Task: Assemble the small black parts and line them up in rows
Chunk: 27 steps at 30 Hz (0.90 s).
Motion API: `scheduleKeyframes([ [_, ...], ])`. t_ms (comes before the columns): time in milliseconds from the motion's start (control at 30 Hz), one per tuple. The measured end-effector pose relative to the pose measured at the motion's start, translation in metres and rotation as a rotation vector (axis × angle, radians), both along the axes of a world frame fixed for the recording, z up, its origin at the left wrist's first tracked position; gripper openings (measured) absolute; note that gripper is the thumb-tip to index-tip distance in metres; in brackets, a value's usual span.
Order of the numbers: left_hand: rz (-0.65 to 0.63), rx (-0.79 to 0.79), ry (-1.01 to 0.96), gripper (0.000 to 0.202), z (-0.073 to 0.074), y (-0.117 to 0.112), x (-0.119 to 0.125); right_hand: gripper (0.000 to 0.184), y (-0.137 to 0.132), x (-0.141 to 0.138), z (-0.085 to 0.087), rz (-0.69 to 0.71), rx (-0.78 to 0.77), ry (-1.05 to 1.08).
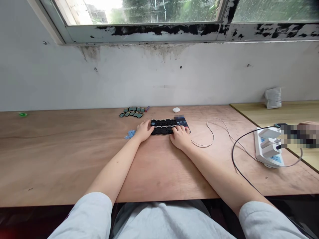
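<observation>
A black tray (163,123) with rows of small sockets lies flat on the wooden table (74,159), far from me near the wall. My left hand (144,130) rests on the tray's left end, fingers curled over its edge. My right hand (179,136) lies on the tray's right end, fingers bent down onto it. A phone (182,122) with a timer on its screen lies just behind my right hand. Several small dark green chips (132,112) sit in a cluster behind the tray to the left. A few pale blue bits (129,134) lie beside my left hand.
A white earbud case (176,110) lies near the wall. A thin white cable (211,134) loops right of the phone. A black cable (234,156) runs to a white power strip (267,147) at the right. Another person's hand (309,124) shows at the far right edge. A white bag (273,97) stands on the adjoining table.
</observation>
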<state>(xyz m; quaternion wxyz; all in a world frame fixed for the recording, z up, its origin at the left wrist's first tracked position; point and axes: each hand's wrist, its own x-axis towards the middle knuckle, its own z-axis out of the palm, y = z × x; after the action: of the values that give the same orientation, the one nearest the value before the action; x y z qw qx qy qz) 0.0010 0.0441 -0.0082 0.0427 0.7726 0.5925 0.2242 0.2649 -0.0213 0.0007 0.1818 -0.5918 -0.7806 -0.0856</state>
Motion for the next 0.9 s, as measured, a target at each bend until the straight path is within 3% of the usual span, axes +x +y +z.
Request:
scheduleKeyframes([
  [167, 0.003, 0.094, 0.086, 0.059, 0.001, -0.013, -0.005, 0.03, 0.0, -0.002, -0.002, -0.007, -0.015, -0.015],
  [367, -0.03, -0.018, 0.155, 0.064, 0.006, -0.014, 0.007, 0.031, 0.001, -0.002, -0.005, -0.001, -0.006, 0.001],
  [467, -0.03, 0.024, 0.173, 0.062, 0.006, -0.018, 0.005, 0.031, 0.002, -0.001, -0.006, 0.012, -0.02, 0.016],
  [667, 0.238, 0.197, 0.209, 0.048, 0.004, -0.045, -0.039, 0.033, -0.002, -0.003, -0.004, 0.013, 0.008, 0.018],
  [800, 0.274, 0.125, 0.151, 0.037, 0.004, -0.055, -0.079, 0.03, -0.01, -0.005, 0.0, 0.021, 0.073, -0.012],
  [900, 0.271, 0.071, 0.143, 0.032, 0.005, -0.054, -0.089, 0.027, -0.017, -0.007, 0.004, 0.042, 0.078, -0.042],
])
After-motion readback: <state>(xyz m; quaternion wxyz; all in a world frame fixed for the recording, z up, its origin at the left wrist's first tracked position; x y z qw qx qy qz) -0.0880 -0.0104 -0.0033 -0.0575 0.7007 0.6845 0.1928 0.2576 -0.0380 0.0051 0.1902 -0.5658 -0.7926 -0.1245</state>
